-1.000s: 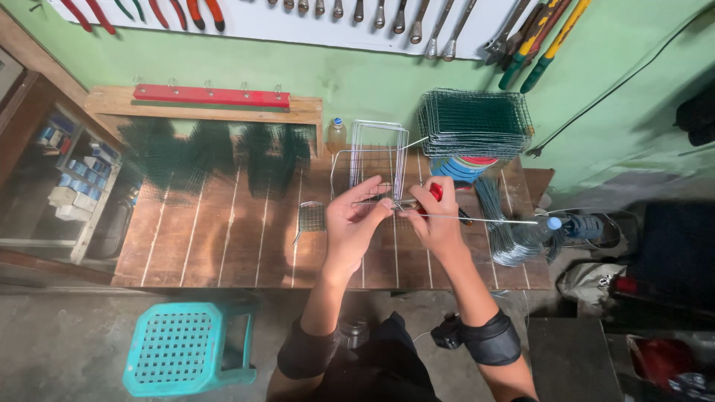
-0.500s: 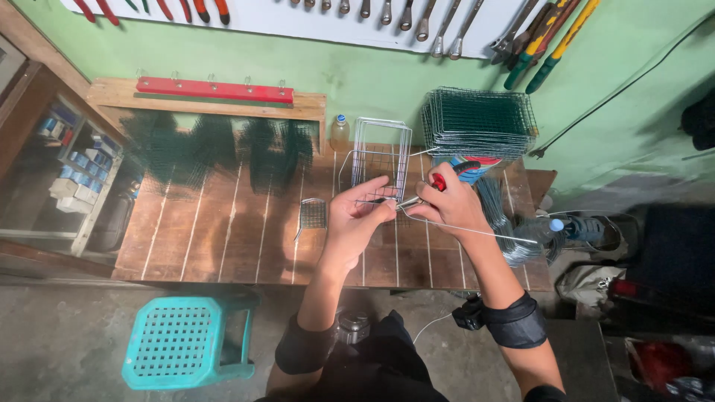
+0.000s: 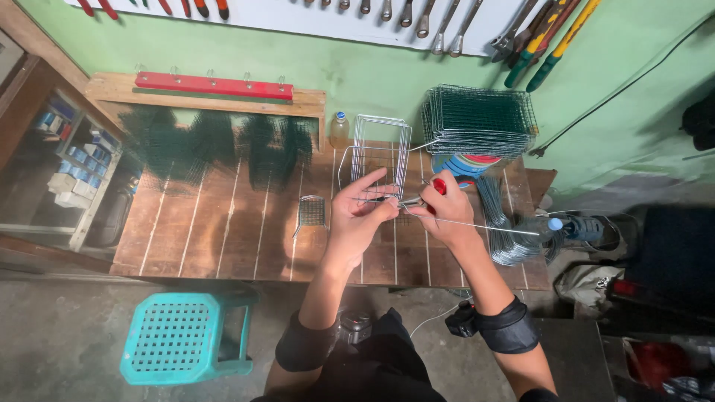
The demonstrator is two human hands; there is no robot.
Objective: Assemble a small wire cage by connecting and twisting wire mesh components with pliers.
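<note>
A brown, plank-striped counter [image 3: 223, 231] is seen against a light green wall [image 3: 357, 67], with a red bar [image 3: 212, 85] along its far edge and dark green bristly bundles [image 3: 208, 141] laid just below it. A stack of dark green grid mesh [image 3: 480, 119] is found at the far right corner over a blue, red and white round thing [image 3: 465, 164], while a silver-grey wire frame [image 3: 380, 152] stands mid-counter. Red-handled pliers [image 3: 428, 193] are held in the right hand [image 3: 447, 216], and a turquoise perforated stool [image 3: 182, 335] is set on the grey floor [image 3: 67, 335].
</note>
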